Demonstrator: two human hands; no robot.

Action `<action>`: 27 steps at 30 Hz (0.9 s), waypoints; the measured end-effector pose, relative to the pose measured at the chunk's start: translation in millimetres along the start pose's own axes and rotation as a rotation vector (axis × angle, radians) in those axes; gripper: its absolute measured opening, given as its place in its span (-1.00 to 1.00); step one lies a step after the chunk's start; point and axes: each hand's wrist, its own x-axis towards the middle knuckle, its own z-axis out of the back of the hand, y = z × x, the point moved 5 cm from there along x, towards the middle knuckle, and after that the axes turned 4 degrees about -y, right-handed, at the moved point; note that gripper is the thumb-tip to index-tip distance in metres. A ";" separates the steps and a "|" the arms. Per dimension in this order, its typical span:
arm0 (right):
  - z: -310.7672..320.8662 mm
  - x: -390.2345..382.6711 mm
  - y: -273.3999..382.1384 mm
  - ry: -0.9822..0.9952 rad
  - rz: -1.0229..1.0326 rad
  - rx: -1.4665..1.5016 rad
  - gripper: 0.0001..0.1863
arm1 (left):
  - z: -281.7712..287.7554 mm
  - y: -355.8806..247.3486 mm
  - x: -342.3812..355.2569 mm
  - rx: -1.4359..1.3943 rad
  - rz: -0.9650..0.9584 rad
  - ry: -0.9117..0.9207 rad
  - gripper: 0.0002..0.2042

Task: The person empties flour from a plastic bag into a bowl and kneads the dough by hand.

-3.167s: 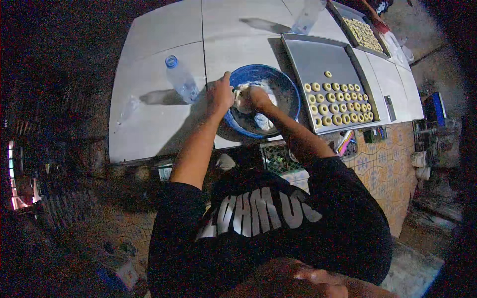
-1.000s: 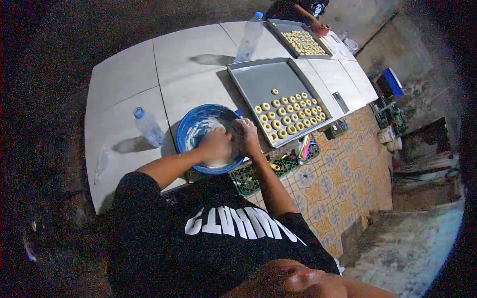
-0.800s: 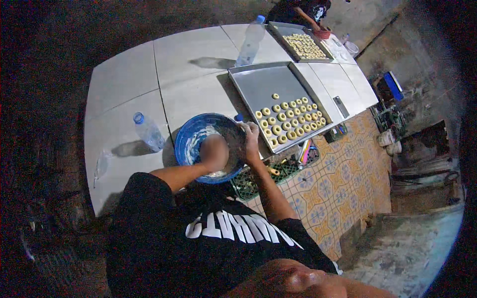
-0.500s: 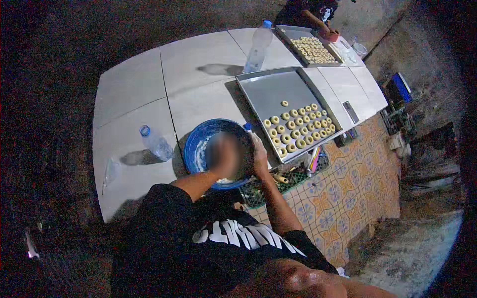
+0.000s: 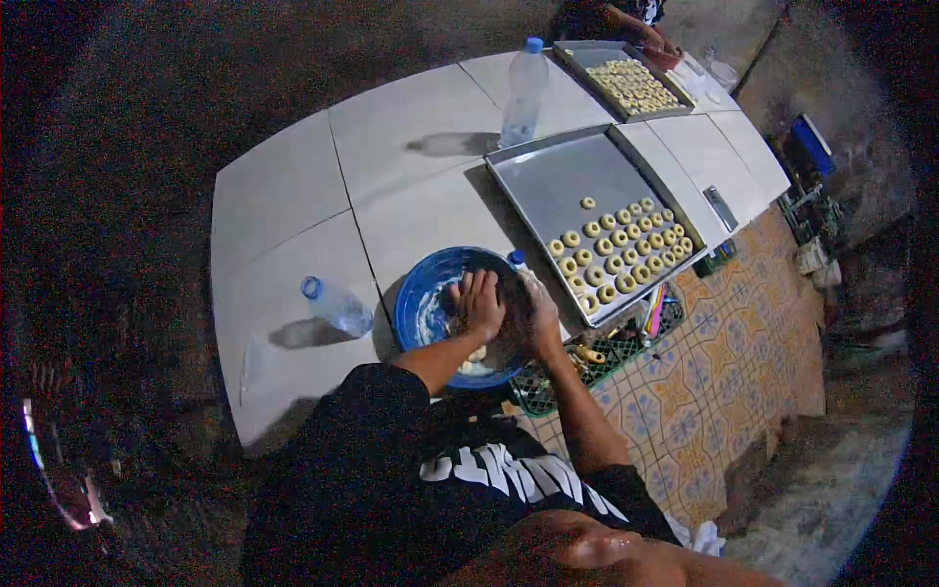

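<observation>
My left hand (image 5: 477, 308) is down inside a blue bowl (image 5: 403, 302), fingers stretched out and slightly apart. Pale dough (image 5: 473, 355) shows below its wrist; whatever lies beneath the palm is hidden. White flour or dough residue coats the bowl's inner wall. At the bowl's right rim, my right hand (image 5: 540, 318) grips the edge, with a whitish smear on its fingers. A small bottle with a blue cap (image 5: 516, 259) peeks out just behind that hand. Beyond the bowl, a metal tray (image 5: 558, 174) carries several rows of ring-shaped dough pieces (image 5: 614, 264).
An open clear bottle (image 5: 337, 307) stands left of the bowl, and a taller capped bottle (image 5: 525, 93) behind the tray. Another person's hand (image 5: 655, 37) works near a second filled tray (image 5: 634, 86). A phone (image 5: 720, 208) lies at the right edge, above a green crate (image 5: 536, 393).
The whole view has shifted, so the table sits further right and slightly lower. My left hand, blurred before, now shows its fingers in the bowl. My right hand remains on the rim.
</observation>
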 end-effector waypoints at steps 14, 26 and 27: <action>-11.8 10.7 -9.8 0.059 0.511 -0.686 -0.52 | -27.2 39.1 -13.7 -0.194 0.138 0.027 -0.78; 0.3 18.5 -17.7 0.117 0.395 -0.530 -0.61 | 82.6 -0.2 -22.9 -0.407 -0.205 0.713 -0.68; 2.8 18.3 -14.4 0.130 0.485 -0.596 -0.57 | 85.7 2.1 -19.5 -0.357 -0.154 0.755 -0.69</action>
